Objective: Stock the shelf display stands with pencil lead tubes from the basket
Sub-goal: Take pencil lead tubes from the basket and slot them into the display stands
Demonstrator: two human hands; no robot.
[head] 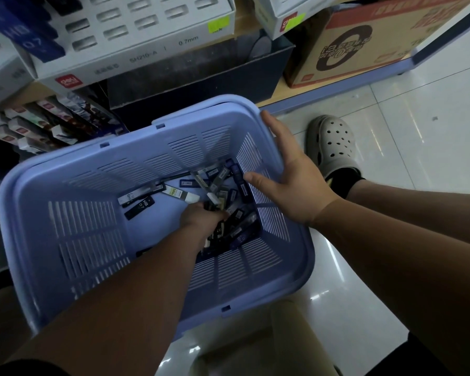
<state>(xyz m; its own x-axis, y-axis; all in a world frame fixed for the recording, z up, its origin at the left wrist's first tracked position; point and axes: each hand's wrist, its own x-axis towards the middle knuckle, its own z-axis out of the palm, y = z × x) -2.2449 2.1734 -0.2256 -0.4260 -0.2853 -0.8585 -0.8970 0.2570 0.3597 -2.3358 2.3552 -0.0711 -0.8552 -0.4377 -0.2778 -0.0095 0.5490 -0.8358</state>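
Many pencil lead tubes (223, 191) lie heaped along the right edge of the basket (92, 164) floor; the left hand (201, 217) curls into the heap, gripping a few; the right hand (291, 180) rests straight-fingered on the right rim; the tubes look light, stiff and slick, so they are probably best pinched across their flat sides.

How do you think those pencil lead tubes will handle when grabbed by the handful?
Probably stiff and light: the pencil lead tubes are small, flat plastic cases. Likely slippery: they lie loosely heaped in the basket. Flat sides suggest sliding, not rolling.
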